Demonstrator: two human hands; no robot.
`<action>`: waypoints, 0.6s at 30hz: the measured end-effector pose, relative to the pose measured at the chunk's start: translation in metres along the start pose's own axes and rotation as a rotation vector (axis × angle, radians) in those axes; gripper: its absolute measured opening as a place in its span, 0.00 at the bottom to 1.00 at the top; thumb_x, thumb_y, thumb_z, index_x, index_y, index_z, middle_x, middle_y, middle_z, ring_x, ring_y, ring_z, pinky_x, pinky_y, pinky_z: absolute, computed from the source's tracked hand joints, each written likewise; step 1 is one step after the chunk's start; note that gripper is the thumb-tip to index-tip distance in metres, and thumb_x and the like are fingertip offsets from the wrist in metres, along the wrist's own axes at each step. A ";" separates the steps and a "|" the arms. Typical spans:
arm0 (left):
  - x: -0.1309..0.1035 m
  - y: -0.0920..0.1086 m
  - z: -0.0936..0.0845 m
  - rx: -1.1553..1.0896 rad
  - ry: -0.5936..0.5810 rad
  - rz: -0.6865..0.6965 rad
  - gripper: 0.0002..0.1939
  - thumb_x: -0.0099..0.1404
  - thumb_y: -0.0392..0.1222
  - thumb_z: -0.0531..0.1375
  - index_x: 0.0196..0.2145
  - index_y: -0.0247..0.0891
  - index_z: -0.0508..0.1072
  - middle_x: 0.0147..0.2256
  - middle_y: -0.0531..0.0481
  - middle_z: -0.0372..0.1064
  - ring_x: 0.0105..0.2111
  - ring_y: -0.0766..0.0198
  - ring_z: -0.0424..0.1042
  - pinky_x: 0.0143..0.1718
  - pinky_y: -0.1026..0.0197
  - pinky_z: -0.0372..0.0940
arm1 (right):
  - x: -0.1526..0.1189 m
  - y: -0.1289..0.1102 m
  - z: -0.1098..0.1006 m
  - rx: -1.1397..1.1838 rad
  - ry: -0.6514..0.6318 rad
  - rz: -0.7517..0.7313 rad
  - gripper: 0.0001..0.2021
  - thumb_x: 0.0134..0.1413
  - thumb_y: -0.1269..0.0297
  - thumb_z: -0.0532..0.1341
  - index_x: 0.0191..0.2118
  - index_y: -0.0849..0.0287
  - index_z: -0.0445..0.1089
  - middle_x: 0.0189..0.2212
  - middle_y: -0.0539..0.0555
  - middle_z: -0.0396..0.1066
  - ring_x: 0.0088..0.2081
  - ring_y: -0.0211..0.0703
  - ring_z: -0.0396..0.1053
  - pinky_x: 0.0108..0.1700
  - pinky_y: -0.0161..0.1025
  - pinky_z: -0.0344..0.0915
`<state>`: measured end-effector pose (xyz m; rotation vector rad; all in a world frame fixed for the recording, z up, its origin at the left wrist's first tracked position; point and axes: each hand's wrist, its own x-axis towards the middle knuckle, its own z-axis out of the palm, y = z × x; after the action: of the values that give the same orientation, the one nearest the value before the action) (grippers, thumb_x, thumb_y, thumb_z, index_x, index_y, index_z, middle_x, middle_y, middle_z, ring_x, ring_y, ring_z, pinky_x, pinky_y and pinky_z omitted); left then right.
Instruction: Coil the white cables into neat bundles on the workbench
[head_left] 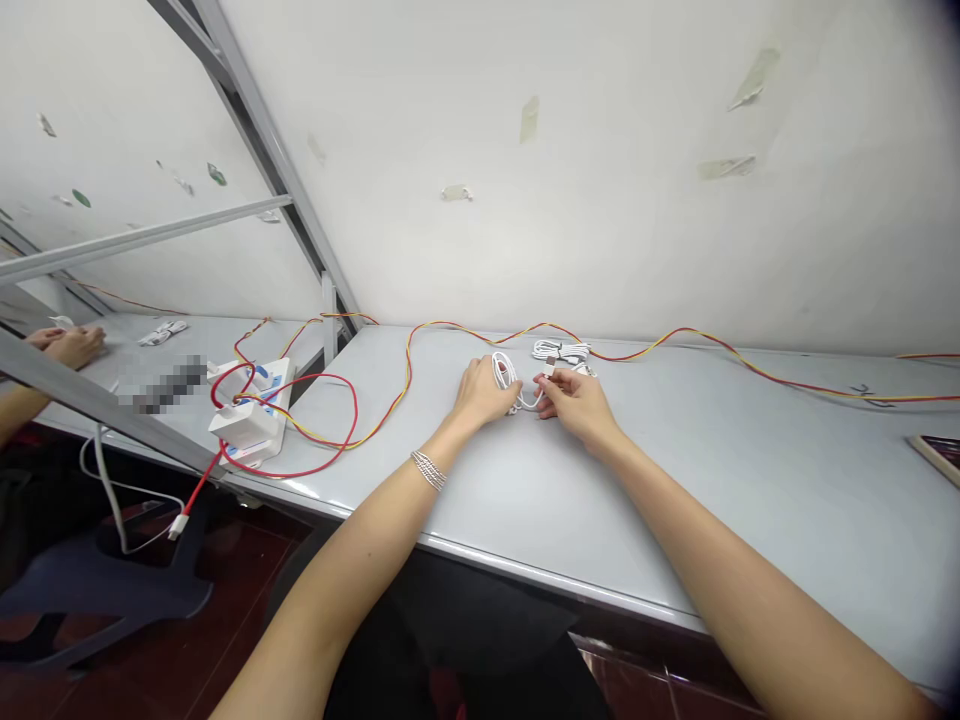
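A thin white cable (505, 372) is held just above the far half of the grey table, near its middle. Its left part is gathered into several close, oval loops, tilted up at the fingers of the left hand (484, 388). From their near end, a slack strand bends across to the right. There a small plug, white with a metal tip (551, 360), sits in the right hand (576, 402), its tip pointing toward the far side.

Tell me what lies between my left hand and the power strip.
On the tabletop, the head view shows part of a red wire loop and, nearer your left hand, a red-yellow wire.
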<state>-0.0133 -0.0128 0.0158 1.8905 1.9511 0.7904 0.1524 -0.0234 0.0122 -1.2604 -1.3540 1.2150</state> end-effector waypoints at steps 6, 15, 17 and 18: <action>-0.001 0.002 -0.002 -0.030 0.016 0.014 0.14 0.61 0.47 0.65 0.41 0.37 0.70 0.45 0.39 0.73 0.49 0.51 0.71 0.51 0.54 0.65 | 0.000 -0.002 0.000 -0.001 0.000 0.005 0.13 0.57 0.57 0.66 0.28 0.60 0.69 0.27 0.52 0.71 0.25 0.38 0.70 0.29 0.37 0.73; 0.001 0.002 0.000 -0.198 0.040 0.062 0.09 0.61 0.44 0.64 0.37 0.37 0.72 0.39 0.44 0.73 0.40 0.57 0.72 0.46 0.55 0.67 | 0.000 -0.001 0.000 0.001 -0.019 -0.011 0.15 0.54 0.53 0.67 0.28 0.59 0.68 0.26 0.51 0.70 0.26 0.38 0.69 0.29 0.37 0.73; 0.001 0.000 0.001 -0.234 0.041 0.076 0.09 0.61 0.43 0.64 0.36 0.37 0.72 0.38 0.45 0.73 0.39 0.58 0.72 0.45 0.55 0.67 | 0.000 0.000 0.000 0.001 -0.030 -0.021 0.15 0.54 0.52 0.67 0.28 0.59 0.69 0.26 0.51 0.70 0.26 0.38 0.68 0.29 0.37 0.72; 0.001 0.000 0.002 -0.253 0.044 0.081 0.08 0.61 0.43 0.65 0.36 0.37 0.72 0.37 0.45 0.73 0.38 0.58 0.72 0.45 0.56 0.67 | 0.000 0.000 0.000 0.003 -0.036 -0.026 0.16 0.53 0.51 0.67 0.28 0.59 0.69 0.26 0.51 0.70 0.26 0.38 0.68 0.30 0.37 0.72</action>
<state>-0.0124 -0.0113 0.0148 1.8232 1.7142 1.0558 0.1528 -0.0229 0.0118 -1.2205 -1.3904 1.2262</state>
